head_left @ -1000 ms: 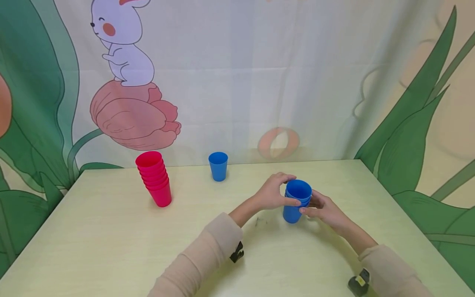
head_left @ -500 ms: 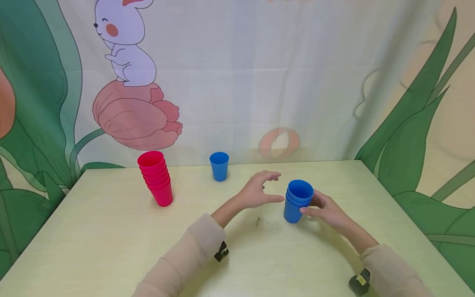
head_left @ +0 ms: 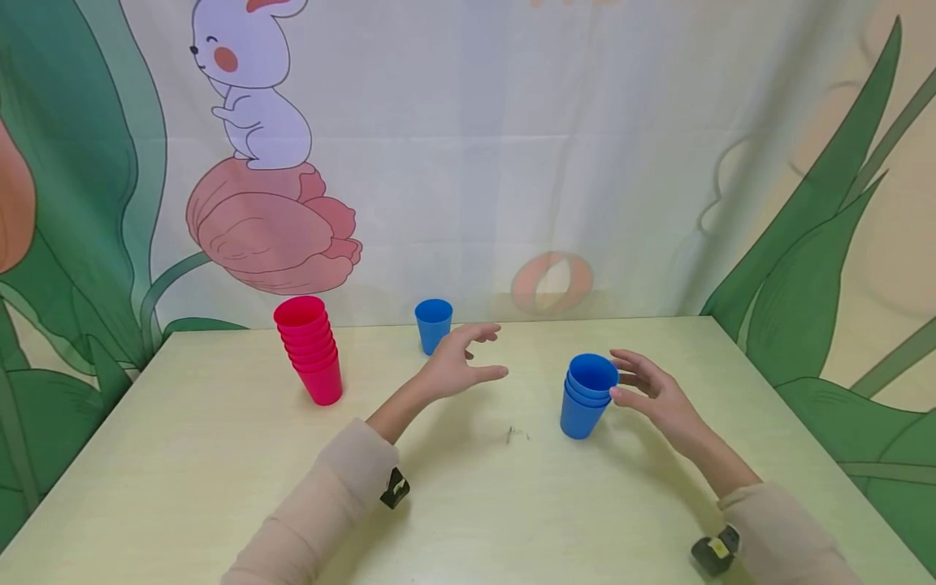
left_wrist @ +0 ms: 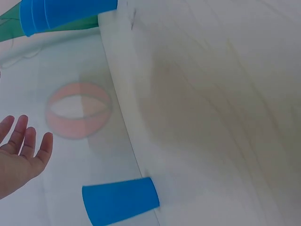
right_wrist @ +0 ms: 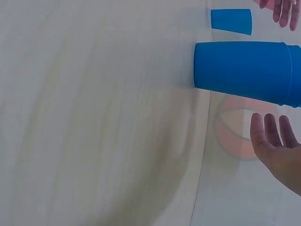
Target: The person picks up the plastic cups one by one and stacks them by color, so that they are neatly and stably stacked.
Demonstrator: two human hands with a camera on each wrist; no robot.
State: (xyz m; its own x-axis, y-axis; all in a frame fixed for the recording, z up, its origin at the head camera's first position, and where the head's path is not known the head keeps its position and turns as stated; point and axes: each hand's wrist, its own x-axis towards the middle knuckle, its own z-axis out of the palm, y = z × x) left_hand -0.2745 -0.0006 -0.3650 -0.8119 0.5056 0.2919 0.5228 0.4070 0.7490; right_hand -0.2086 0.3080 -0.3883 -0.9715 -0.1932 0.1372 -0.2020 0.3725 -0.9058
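A nested stack of blue cups stands upright on the right half of the table. Beside its right side is my right hand, fingers loosely spread; in the right wrist view a gap shows between those fingers and the stack. My left hand hovers over the table left of the stack, its fingers apart and holding nothing. Just behind it, a single blue cup stands near the back edge, its lower part partly covered by that hand in the head view. In the left wrist view this blue cup appears sideways.
A tall stack of red cups stands at the left of the pale table. Behind the table hangs a printed curtain with a rabbit and leaves. A small dark mark lies on the tabletop left of the blue stack.
My left hand has let go of the blue stack and moved left toward the single blue cup. My right hand has since released the stack too and drawn slightly away. The stack stays put.
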